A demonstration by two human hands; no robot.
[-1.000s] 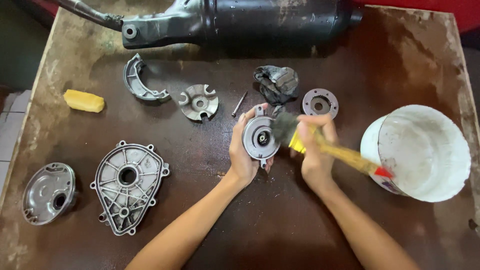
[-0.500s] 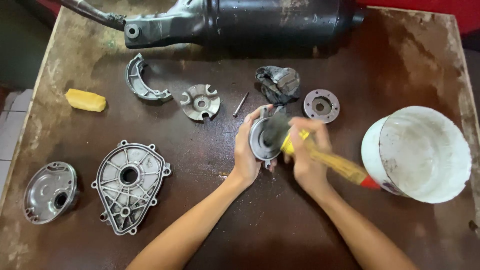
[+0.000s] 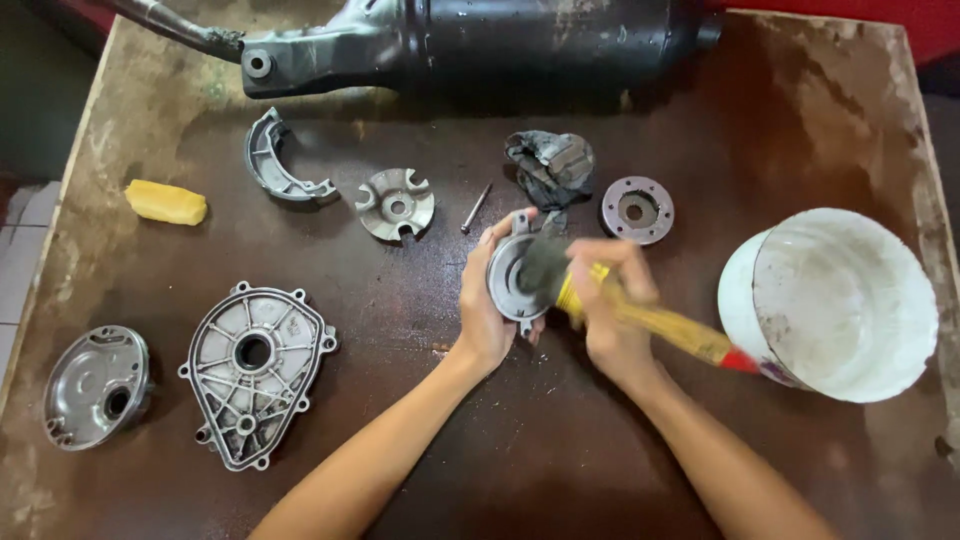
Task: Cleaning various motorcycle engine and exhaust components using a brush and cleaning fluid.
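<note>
Left hand (image 3: 487,305) is wrapped around a round metal housing (image 3: 512,278), holding it up off the brown table (image 3: 560,450) about mid-scene. Right hand (image 3: 610,310) grips a yellow-handled brush (image 3: 650,322), bristles pressed onto the housing's face. White bucket (image 3: 835,300) sits just right of the brush's red tip. Far side: a ring-shaped disc (image 3: 637,209), a dirty rag (image 3: 550,167), a pin (image 3: 476,207). Off to the left lie a ribbed cover plate (image 3: 255,368) and a yellow sponge (image 3: 166,202).

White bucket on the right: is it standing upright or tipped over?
Tipped. The white bucket lies tilted on the table, its round mouth facing the camera, and its stained inside looks empty.
</note>
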